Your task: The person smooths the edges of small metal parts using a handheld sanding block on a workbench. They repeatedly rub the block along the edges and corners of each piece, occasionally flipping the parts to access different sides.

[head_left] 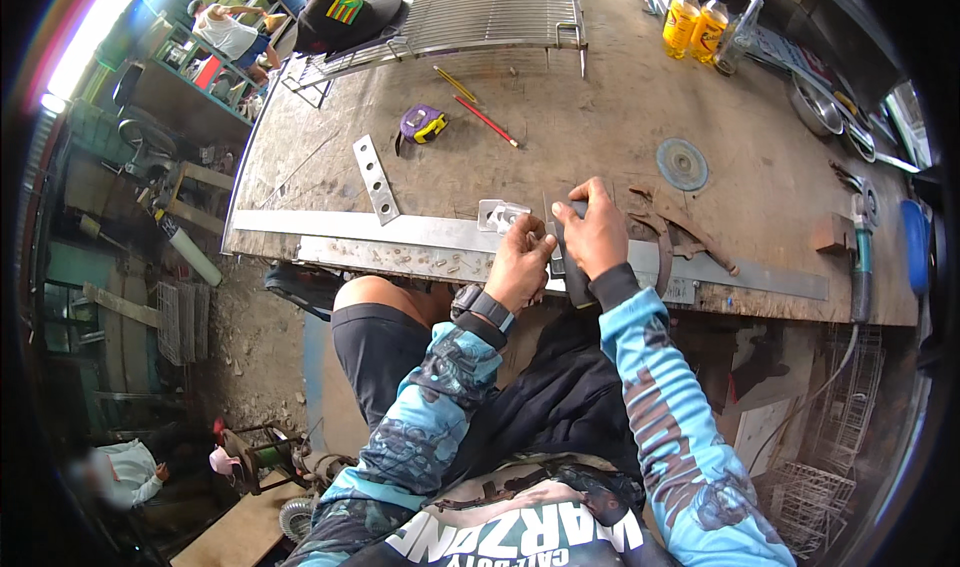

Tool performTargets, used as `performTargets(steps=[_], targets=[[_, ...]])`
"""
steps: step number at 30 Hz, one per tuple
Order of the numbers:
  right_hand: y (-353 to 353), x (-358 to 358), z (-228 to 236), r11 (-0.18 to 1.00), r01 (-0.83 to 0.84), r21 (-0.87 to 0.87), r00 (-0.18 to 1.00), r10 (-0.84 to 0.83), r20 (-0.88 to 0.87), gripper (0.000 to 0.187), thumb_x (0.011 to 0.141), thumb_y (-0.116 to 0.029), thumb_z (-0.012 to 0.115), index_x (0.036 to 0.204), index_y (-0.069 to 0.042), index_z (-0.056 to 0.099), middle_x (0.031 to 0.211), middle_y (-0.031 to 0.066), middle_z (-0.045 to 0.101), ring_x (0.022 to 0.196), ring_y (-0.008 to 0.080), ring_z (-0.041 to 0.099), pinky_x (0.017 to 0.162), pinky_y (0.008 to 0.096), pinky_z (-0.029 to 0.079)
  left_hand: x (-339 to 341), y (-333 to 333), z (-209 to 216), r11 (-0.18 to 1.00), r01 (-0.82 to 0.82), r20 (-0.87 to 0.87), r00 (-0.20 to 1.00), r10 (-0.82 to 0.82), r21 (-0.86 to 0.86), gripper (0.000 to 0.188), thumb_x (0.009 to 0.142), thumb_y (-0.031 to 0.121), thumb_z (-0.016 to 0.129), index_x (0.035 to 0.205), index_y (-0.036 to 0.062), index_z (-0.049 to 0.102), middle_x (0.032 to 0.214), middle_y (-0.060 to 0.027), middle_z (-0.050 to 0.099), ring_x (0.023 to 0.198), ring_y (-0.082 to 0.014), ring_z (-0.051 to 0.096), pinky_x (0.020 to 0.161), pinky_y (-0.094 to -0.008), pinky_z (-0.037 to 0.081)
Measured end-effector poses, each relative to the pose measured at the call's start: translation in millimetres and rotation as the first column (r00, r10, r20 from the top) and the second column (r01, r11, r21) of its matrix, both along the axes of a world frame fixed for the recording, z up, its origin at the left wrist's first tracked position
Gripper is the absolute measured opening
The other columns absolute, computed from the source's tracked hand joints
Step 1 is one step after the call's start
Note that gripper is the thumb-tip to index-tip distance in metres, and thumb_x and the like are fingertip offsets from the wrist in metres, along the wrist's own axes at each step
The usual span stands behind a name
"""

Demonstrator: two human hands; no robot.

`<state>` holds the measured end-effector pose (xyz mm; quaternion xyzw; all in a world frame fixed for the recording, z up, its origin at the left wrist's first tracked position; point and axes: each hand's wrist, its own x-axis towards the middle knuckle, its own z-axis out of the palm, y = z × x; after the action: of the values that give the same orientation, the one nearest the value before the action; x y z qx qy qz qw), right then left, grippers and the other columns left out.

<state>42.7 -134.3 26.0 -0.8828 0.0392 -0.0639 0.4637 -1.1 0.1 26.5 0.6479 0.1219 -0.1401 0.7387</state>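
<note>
My right hand (597, 235) grips a dark, narrow, flat-sided tool (571, 269) at the bench's front edge; its exact kind is unclear. Pressed close beside it, my left hand (520, 265) has its fingers pinched together, and what they hold is mostly hidden. A small shiny metal bracket (491, 214) lies just beyond my left fingertips. Under both hands runs a long flat metal bar (420, 230) along the front edge. To the left, a short metal strip with several holes (374, 177) rests partly against that bar. Rusty locking-type pliers (690, 235) lie right of my right hand.
On the wooden bench (590, 117) are a purple-and-yellow tape measure (421, 125), a red pencil (487, 121), a grinding disc (682, 164) and a wire rack (490, 12) bearing a black cap (345, 17). An angle grinder (862, 252) stands far right. Two people are off to the left.
</note>
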Motion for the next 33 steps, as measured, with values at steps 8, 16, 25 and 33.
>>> performTargets(steps=[8,16,25,33], targets=[[-14,-34,-3,0.998,-0.039,0.041,0.999,0.039,-0.006,0.033,0.088,-0.027,0.078,0.104,-0.006,0.058,0.096,0.0201,0.071,0.093,0.0458,0.068,0.076,0.0518,0.052,0,-3,-3,1.0,-0.005,0.039,0.999,0.005,0.004,0.013,0.102,0.006,0.062,0.106,0.0055,0.049,0.063,0.0004,0.048,0.036,-0.0099,0.042,0.03,-0.029,0.033],[-13,-55,2,1.0,-0.022,0.013,0.999,0.022,-0.03,0.033,0.089,-0.024,0.078,0.106,-0.004,0.059,0.095,0.0206,0.071,0.092,0.043,0.069,0.077,0.0479,0.053,-3,0,-8,1.0,-0.031,0.054,0.998,0.031,-0.007,0.014,0.101,0.007,0.064,0.105,0.0054,0.05,0.067,0.0004,0.049,0.04,-0.0082,0.043,0.032,-0.0275,0.033],[-12,-49,-3,0.997,-0.075,-0.008,0.997,0.075,-0.015,0.033,0.089,-0.024,0.078,0.105,-0.003,0.058,0.095,0.0204,0.071,0.093,0.0424,0.069,0.078,0.0476,0.053,0,5,-14,1.0,0.004,0.026,1.0,-0.004,-0.009,0.012,0.104,0.01,0.061,0.109,0.007,0.051,0.065,0.0023,0.049,0.037,-0.0081,0.044,0.031,-0.0267,0.035],[1,-14,-6,0.999,-0.039,-0.033,0.998,0.04,0.051,0.033,0.088,-0.024,0.078,0.105,-0.002,0.058,0.095,0.0213,0.07,0.092,0.043,0.069,0.078,0.0476,0.053,-3,3,-9,0.994,-0.023,0.044,0.999,0.018,0.103,0.011,0.102,0.009,0.065,0.106,0.006,0.055,0.076,0.0045,0.049,0.061,-0.0034,0.047,0.049,-0.0229,0.039]])
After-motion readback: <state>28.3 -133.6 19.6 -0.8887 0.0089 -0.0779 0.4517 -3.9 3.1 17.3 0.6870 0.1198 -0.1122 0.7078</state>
